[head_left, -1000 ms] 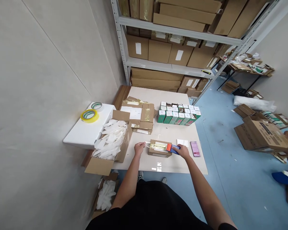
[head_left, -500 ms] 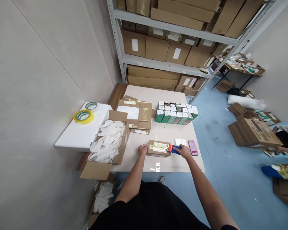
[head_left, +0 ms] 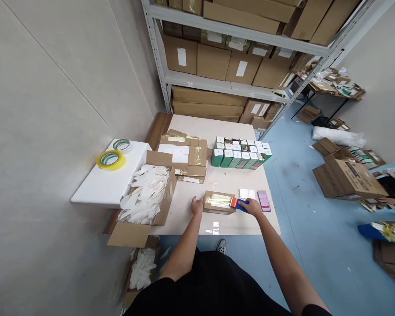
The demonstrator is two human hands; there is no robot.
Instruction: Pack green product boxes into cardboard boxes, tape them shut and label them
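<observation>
A small brown cardboard box (head_left: 218,202) lies near the front edge of the white table (head_left: 217,175), with a strip of clear tape along its top. My left hand (head_left: 196,205) presses against the box's left end, fingers bent against it. My right hand (head_left: 253,207) grips the blue handle of a red and blue tape dispenser (head_left: 238,203) at the box's right end.
A phone (head_left: 263,201) and a white card (head_left: 247,193) lie right of the box. Green and white cartons (head_left: 240,154) and flattened cardboard (head_left: 186,157) sit further back. An open box of white bags (head_left: 145,197) and tape rolls (head_left: 111,159) are left. Shelving stands behind.
My left hand moved from holding the tape end out to the left to lying against the box's left end. The dispenser stays at the right end.
</observation>
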